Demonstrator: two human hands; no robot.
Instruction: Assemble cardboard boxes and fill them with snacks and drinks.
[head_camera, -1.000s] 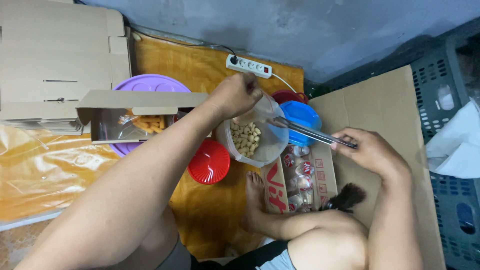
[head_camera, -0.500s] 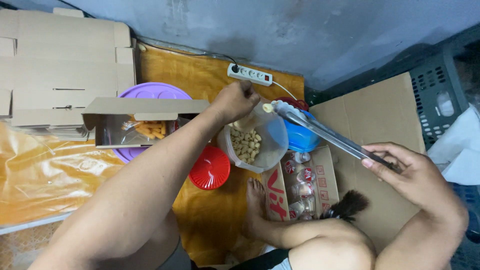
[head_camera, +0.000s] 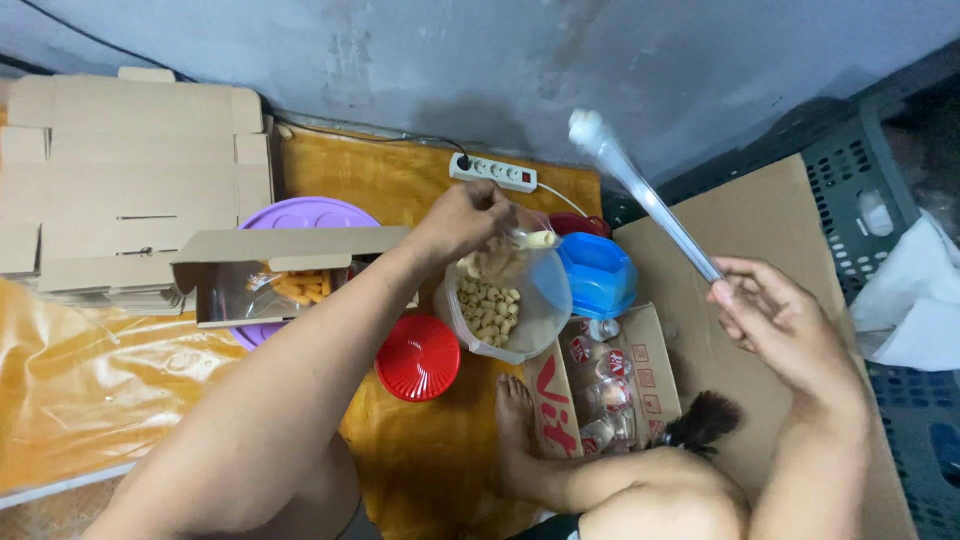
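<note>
My left hand (head_camera: 462, 222) reaches over the mouth of a clear plastic jar (head_camera: 505, 300) of pale snack pieces and pinches one pale piece (head_camera: 539, 240) at the rim. My right hand (head_camera: 775, 320) holds metal tongs (head_camera: 640, 190) by the handle end, raised up and to the right, away from the jar, their tips blurred against the wall. The jar stands tilted on the orange mat (head_camera: 400, 190), beside its red lid (head_camera: 418, 357).
An open cardboard box (head_camera: 285, 270) with orange snacks rests on a purple lid (head_camera: 300, 215). Flat cardboard blanks (head_camera: 120, 190) lie at far left. A blue lid (head_camera: 598, 272), power strip (head_camera: 492, 172), carton of water cups (head_camera: 600, 385), my foot (head_camera: 515, 430) and crates (head_camera: 880, 230) surround.
My right hand has pulled the tongs out of the jar and swung them up and to the right. My left hand stays at the jar's rim, now pinching a pale piece.
</note>
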